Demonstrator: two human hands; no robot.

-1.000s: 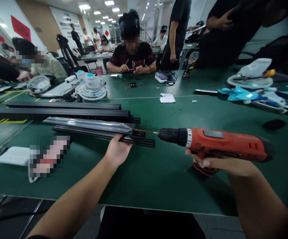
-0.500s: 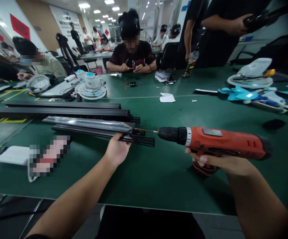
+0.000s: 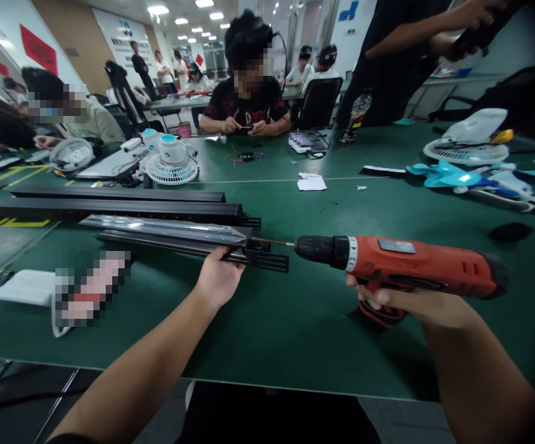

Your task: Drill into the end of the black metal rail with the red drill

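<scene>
My right hand [image 3: 387, 302] is wrapped round the handle of a red and black cordless drill [image 3: 429, 262], which lies level and points left. From its chuck a long thin bit [image 3: 274, 242] reaches to the end of a black metal profile [image 3: 170, 243]. My left hand [image 3: 221, 277] grips this profile from below near its right end, fingers partly hidden behind it. Clear plastic film [image 3: 166, 228] covers the profile's upper face. A slotted black end piece [image 3: 272, 262] sticks out past my left fingers. Whether the bit tip sits in a screw is hidden.
More black profiles [image 3: 110, 206] lie just behind on the green table [image 3: 314, 345]. White fan parts [image 3: 171, 166] stand at the back left, blue fan blades [image 3: 447, 174] at the right. A white box [image 3: 24, 288] lies left. Across the table sits a person [image 3: 246, 105] handling a small tool.
My hands, the drill and the profile hold almost the same place. The person across has turned their head, and a standing person at the right has shifted their arms.
</scene>
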